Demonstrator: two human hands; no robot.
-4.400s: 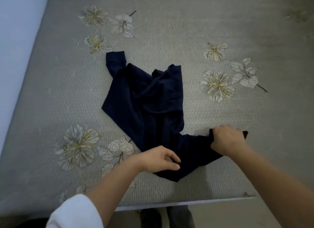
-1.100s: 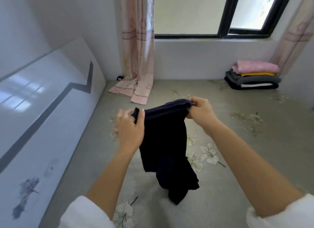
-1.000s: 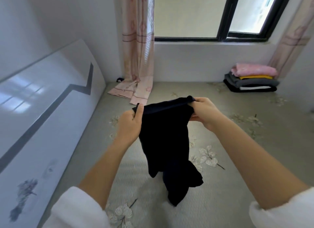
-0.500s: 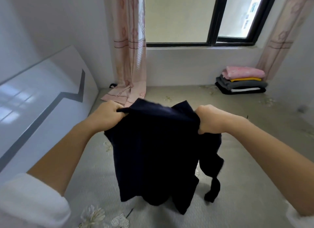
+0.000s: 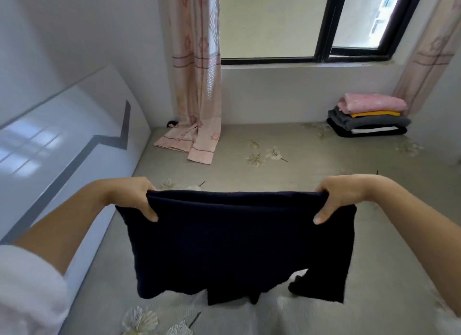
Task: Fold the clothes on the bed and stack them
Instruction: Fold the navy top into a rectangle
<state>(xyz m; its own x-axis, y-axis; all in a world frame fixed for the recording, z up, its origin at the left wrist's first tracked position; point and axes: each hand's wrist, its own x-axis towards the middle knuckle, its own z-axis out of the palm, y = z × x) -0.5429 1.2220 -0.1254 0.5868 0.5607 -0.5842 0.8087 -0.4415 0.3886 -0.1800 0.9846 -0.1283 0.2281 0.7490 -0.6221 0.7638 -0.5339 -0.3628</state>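
Note:
A dark navy garment (image 5: 232,242) hangs stretched wide in the air over the grey flowered bed (image 5: 287,165). My left hand (image 5: 136,196) grips its top left corner and my right hand (image 5: 334,196) grips its top right corner. The lower edge and a sleeve dangle just above the bed near me. At the far right corner of the bed sits a stack of folded clothes (image 5: 368,118), pink on top, then yellow, grey and black.
A white headboard (image 5: 62,147) with a grey zigzag runs along the left side. A pink curtain (image 5: 197,72) hangs at the back, its end pooled on the bed. A window (image 5: 324,22) sits above the far wall, with a second curtain (image 5: 429,47) at right.
The garment went from lying on the bed to being lifted. In the last second my hands moved apart, spreading it from a bunched hang into a wide flat sheet.

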